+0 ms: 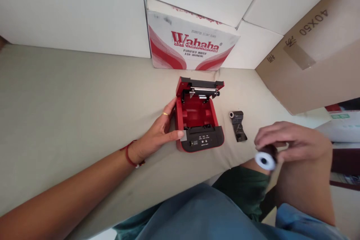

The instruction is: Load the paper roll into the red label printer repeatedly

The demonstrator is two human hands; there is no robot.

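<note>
A small red and black printer [198,124] sits on the beige surface with its lid open and its red paper bay showing. My left hand [159,133] rests against the printer's left side, thumb on its front corner, fingers along the wall. My right hand [289,143] is raised above my lap at the right, fingers closed round a small roll with a white end [265,160]. A dark strip with a small spool at its top [237,125] lies on the surface between the printer and my right hand.
A white carton printed "Wahaha" [191,47] stands behind the printer against white boxes [73,7]. A brown cardboard box [317,52] leans at the right. My knees in blue trousers [202,213] are at the bottom.
</note>
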